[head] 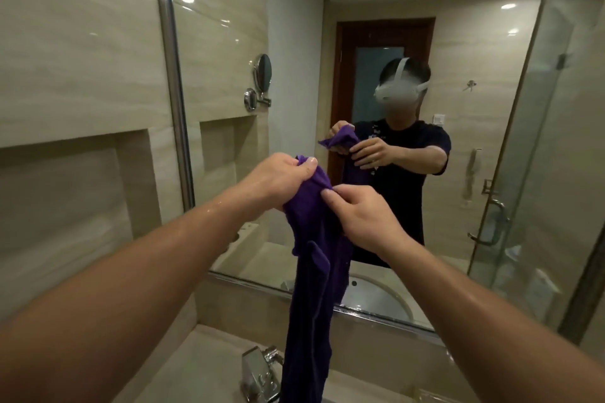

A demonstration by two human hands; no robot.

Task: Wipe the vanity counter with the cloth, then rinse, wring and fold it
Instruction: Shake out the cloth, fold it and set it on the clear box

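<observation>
A purple cloth (314,288) hangs long and limp in front of the mirror, its lower end dropping past the faucet. My left hand (281,178) grips the cloth's bunched top. My right hand (357,213) pinches the cloth's upper edge just to the right of it, thumb and forefinger on the fabric. Both forearms look wet. The beige vanity counter (203,366) lies below, and the cloth's bottom end runs out of view.
A chrome faucet (260,373) stands at the counter's back, just left of the hanging cloth. The wall mirror (425,42) reflects a person, the sink basin and a glass shower door. A recessed niche (65,193) and a round shaving mirror (262,73) are on the left.
</observation>
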